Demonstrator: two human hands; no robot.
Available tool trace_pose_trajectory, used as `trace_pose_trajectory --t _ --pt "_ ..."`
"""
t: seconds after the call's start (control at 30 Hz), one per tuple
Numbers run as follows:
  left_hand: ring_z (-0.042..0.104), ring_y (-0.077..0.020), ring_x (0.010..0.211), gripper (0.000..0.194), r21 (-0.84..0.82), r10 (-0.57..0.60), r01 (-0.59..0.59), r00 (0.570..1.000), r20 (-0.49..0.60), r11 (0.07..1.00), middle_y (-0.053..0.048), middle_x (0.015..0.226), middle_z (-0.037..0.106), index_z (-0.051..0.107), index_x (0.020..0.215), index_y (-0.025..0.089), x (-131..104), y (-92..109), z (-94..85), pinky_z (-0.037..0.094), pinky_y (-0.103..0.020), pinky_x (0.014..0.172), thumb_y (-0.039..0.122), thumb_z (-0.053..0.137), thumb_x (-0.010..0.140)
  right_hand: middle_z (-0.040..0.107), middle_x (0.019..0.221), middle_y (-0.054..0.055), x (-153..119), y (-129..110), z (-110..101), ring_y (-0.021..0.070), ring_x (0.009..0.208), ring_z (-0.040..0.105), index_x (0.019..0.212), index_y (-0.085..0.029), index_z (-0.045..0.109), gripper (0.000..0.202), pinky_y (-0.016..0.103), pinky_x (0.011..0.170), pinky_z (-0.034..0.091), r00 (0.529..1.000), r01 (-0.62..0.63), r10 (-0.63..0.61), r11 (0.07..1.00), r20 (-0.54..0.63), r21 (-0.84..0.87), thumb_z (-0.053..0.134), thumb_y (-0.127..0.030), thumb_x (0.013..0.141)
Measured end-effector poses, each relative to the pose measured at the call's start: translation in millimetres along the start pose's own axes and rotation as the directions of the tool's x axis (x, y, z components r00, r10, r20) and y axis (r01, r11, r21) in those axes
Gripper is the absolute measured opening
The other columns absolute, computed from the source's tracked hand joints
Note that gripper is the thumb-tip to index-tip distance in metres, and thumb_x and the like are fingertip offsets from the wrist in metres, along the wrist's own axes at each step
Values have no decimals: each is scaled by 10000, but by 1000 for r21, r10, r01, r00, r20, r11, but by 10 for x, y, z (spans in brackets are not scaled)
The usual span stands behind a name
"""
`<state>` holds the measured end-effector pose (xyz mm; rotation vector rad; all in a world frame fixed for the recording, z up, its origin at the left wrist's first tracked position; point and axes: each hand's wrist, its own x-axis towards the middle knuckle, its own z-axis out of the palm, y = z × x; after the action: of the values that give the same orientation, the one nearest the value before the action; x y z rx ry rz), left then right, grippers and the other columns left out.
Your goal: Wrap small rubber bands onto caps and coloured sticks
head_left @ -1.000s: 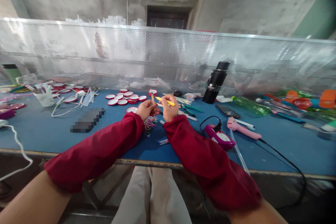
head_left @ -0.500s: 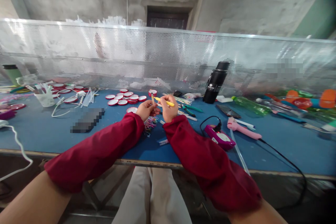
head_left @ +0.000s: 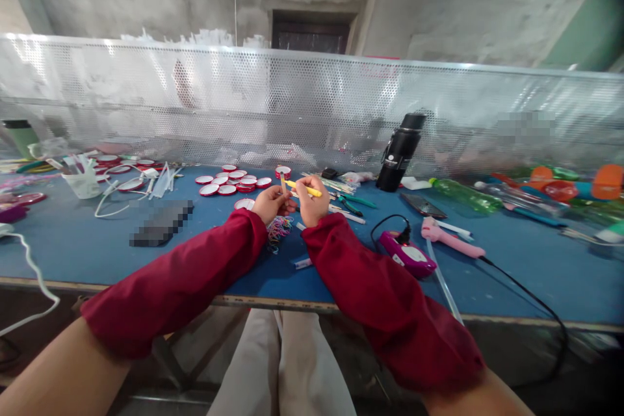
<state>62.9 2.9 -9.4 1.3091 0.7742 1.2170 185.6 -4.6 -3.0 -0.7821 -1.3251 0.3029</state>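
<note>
Near the middle of the blue table, my left hand (head_left: pixel 272 204) is closed on a small thin stick (head_left: pixel 283 182) that stands up between its fingers. Just to its right, my right hand (head_left: pixel 313 201) grips a yellow pen-like tool (head_left: pixel 309 190), its tip close to the stick. A tangle of colourful thin strands (head_left: pixel 279 233) lies on the table below my left hand. Behind the hands sits a small red-rimmed round container (head_left: pixel 283 171). Several red-rimmed discs (head_left: pixel 227 189) lie to the left.
Right of the hands are green-handled pliers (head_left: pixel 351 205), a black bottle (head_left: pixel 400 153), a purple power box (head_left: pixel 407 253) and a pink corded tool (head_left: pixel 453 239). A dark phone-like slab (head_left: pixel 162 223) and a white cup of sticks (head_left: pixel 81 183) are on the left. A perforated metal screen (head_left: pixel 219 97) stands behind.
</note>
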Motion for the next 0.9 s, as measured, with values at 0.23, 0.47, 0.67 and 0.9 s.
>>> trace_pose_trajectory --t 0.23,0.47,0.67,0.9 --pt "631 -102 519 124 -4 -13 13 1000 -4 1000 4 627 668 536 828 159 -20 36 14 481 -185 501 226 640 837 610 678 -12 -11 -28 12 159 643 590 756 -215 555 153 293 632 475 1000 11 -11 1000 4 13 561 -354 818" --pt "631 -102 522 135 -7 -20 20 1000 -12 1000 -1 642 674 540 821 160 -19 32 10 485 -191 513 227 658 824 612 691 -6 -6 -18 2 165 672 588 748 -217 553 165 294 641 477 1000 -1 1 1000 -27 -15 556 -367 818" --pt "624 -103 511 146 -6 -15 15 1000 -5 1000 -1 631 669 540 838 156 -21 29 14 481 -191 504 246 655 828 616 672 -11 -20 -33 13 157 636 592 759 -212 557 159 282 612 466 1000 16 -16 1000 18 17 556 -354 829" --pt "631 -98 513 110 0 -20 20 1000 -9 1000 1 634 673 532 828 155 -38 62 23 487 -184 506 200 631 841 613 698 -7 -4 -23 0 162 681 591 753 -212 559 165 288 646 477 999 10 -10 1000 -32 -16 553 -359 827"
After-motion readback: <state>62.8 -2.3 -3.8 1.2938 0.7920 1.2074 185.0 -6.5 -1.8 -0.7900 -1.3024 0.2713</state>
